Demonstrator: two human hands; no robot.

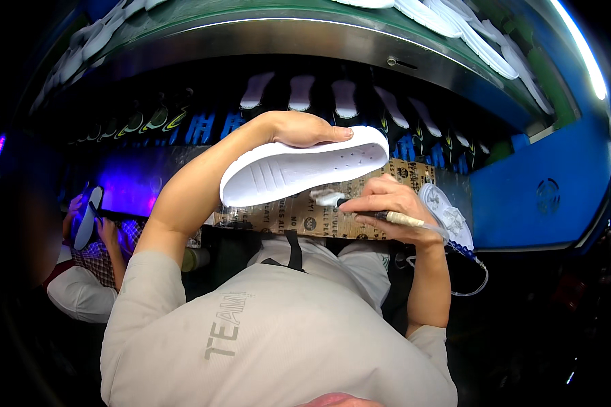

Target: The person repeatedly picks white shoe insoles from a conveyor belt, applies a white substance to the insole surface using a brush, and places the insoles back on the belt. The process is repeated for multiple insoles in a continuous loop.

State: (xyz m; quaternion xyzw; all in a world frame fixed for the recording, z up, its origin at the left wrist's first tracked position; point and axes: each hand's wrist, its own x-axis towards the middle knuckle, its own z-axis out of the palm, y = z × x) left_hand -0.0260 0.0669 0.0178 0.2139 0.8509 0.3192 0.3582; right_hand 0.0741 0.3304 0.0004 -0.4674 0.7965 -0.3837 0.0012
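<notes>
My left hand [304,129] is closed on the far edge of a white shoe sole [299,173], which is tilted so its hollow inner side faces me. Grooves and small holes show inside it. Nearer to me, my right hand [390,210] grips a brush [404,218] with a light wrapped handle. The brush's white bristles [327,199] point left, just below the sole and seemingly apart from it. A thin clear tube runs from the handle end past my right wrist.
Printed brown cardboard [251,218] covers the bench under my hands. A white dish-like container [448,211] stands at the right, before a blue panel [533,190]. Several shoe parts [346,98] line the rack beyond; more soles [468,41] lie above. At left a person holds a sole [88,220].
</notes>
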